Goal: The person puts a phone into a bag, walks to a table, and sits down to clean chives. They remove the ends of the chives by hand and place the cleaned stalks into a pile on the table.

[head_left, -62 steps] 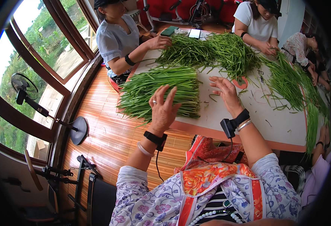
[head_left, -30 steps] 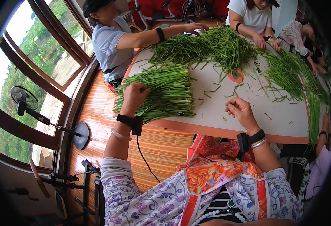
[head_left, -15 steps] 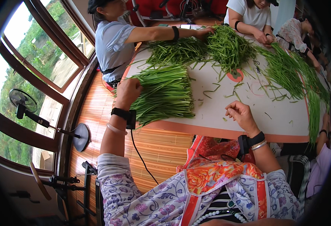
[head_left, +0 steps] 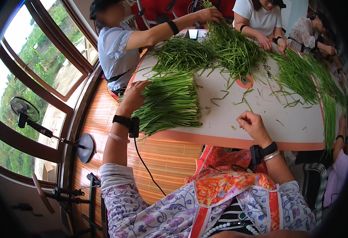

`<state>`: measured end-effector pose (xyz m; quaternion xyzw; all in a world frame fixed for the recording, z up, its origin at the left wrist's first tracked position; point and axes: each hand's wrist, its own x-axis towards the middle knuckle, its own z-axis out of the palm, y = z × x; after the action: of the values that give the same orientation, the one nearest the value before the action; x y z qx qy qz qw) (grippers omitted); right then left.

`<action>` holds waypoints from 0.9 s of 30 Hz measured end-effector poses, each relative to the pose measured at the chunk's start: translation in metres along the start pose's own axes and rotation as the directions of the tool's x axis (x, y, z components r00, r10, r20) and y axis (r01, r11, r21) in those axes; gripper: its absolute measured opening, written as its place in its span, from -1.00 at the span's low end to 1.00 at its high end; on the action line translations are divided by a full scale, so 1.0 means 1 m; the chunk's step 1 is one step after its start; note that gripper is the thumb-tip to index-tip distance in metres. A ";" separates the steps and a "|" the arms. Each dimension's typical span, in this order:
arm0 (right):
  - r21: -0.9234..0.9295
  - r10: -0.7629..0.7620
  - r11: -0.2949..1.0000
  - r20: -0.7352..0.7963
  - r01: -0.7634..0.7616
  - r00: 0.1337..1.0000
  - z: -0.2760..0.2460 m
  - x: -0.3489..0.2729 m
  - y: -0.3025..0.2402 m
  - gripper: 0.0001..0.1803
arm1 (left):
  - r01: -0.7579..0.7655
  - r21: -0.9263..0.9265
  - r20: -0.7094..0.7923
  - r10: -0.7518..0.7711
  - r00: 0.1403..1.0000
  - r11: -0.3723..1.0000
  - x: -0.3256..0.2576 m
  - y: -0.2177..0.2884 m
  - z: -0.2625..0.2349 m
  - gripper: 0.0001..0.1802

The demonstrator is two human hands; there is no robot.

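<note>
A thick, evenly laid pile of green garlic chives [head_left: 168,101] lies at the near left of the white table [head_left: 221,113], its cut ends toward the middle. At the pile's left, leafy side is my left hand [head_left: 133,96], fingers stretched out along the leaves. My right hand [head_left: 255,125] hovers over the table's near edge, thumb and fingers pinched together, with nothing visible in them. Loose chive pieces [head_left: 247,101] are scattered between my right hand and the far heaps.
Across the table, a person in light blue [head_left: 116,55] lifts chives from a tangled heap [head_left: 237,51]. Another in white [head_left: 257,20] handles a long row of chives [head_left: 297,75] at the right. A standing fan [head_left: 25,109] is by the windows. A cable [head_left: 144,164] hangs from my left wrist.
My left hand has opened from a closed shape and dropped slightly against the leaves. The person in light blue has raised a bunch from the heap. My right hand has barely moved.
</note>
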<state>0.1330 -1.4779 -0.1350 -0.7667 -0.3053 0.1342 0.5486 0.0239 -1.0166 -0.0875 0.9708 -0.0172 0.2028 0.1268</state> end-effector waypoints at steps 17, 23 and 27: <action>-0.019 -0.117 0.993 -0.041 0.116 0.992 0.000 0.000 0.015 -0.80 | 0.103 0.374 0.017 -0.118 0.993 0.922 0.005 -0.011 0.002 -0.92; -0.149 -0.191 0.973 -0.101 0.175 0.976 0.001 -0.004 0.015 -0.86 | 0.100 0.216 -0.059 -0.090 0.994 0.971 0.002 -0.012 0.004 -0.82; -0.150 -0.054 0.987 0.025 0.057 0.998 -0.004 -0.010 0.019 -0.84 | 0.114 0.269 0.026 -0.125 0.992 0.956 -0.004 0.007 -0.007 -0.69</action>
<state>0.1338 -1.4909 -0.1520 -0.7958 -0.3414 0.1034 0.4894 0.0171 -1.0217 -0.0816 0.9824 0.0664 0.1744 0.0064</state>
